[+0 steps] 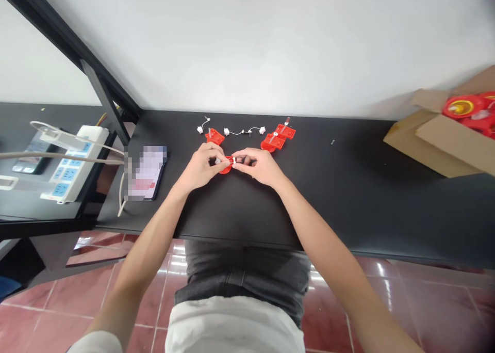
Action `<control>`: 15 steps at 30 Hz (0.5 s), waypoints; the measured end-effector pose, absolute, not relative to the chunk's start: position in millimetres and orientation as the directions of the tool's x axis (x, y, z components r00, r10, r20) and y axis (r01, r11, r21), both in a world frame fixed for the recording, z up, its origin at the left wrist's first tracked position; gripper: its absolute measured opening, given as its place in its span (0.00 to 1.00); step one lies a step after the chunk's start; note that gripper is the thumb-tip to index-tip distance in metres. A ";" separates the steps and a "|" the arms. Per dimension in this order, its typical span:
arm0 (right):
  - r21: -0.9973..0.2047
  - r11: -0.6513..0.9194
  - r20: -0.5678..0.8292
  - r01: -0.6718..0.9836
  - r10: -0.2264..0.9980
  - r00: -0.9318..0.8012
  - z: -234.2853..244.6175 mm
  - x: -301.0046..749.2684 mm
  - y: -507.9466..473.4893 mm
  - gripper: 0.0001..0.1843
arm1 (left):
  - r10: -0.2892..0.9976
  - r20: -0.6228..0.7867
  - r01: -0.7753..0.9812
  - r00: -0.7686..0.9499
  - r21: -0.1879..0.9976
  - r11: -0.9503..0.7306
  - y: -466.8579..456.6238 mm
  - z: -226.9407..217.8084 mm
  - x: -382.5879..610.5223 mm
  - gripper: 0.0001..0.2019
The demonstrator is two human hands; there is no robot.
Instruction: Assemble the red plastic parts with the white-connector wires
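Position: the head camera is looking from above the person's body, forward and downward.
Facing: it is pointing across a black desk (340,198) toward a white wall (251,43).
Nearness: it is staying fairly close above the left hand (198,167) and right hand (260,167).

What seems a phone (147,172) blocks the left; black desktop (340,198) runs right to a cardboard box (429,141).
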State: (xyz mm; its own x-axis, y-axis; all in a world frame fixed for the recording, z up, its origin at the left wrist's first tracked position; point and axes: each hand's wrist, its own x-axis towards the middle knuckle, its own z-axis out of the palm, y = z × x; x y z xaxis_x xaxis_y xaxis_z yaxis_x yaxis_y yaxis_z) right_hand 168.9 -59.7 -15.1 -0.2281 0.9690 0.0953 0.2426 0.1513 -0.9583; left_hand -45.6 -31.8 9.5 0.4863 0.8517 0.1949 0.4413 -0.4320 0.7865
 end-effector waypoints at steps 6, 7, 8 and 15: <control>-0.954 0.160 0.102 0.252 0.968 -0.228 -15.3 168.1 -59.7 0.14 | 0.870 0.173 0.452 0.462 0.798 -0.398 -32.3 10.0 -44.6 0.10; -0.955 0.160 0.103 0.249 0.968 -0.227 -15.2 168.0 -59.8 0.14 | 0.869 0.167 0.451 0.465 0.800 -0.396 -32.3 10.3 -44.5 0.10; -0.956 0.161 0.104 0.246 0.968 -0.227 -15.1 167.9 -59.8 0.14 | 0.868 0.163 0.450 0.470 0.801 -0.395 -32.3 10.6 -44.5 0.11; -0.950 0.177 0.117 0.257 0.965 -0.233 -16.6 168.5 -59.5 0.14 | 0.866 0.160 0.462 0.473 0.792 -0.399 -30.9 11.0 -47.5 0.09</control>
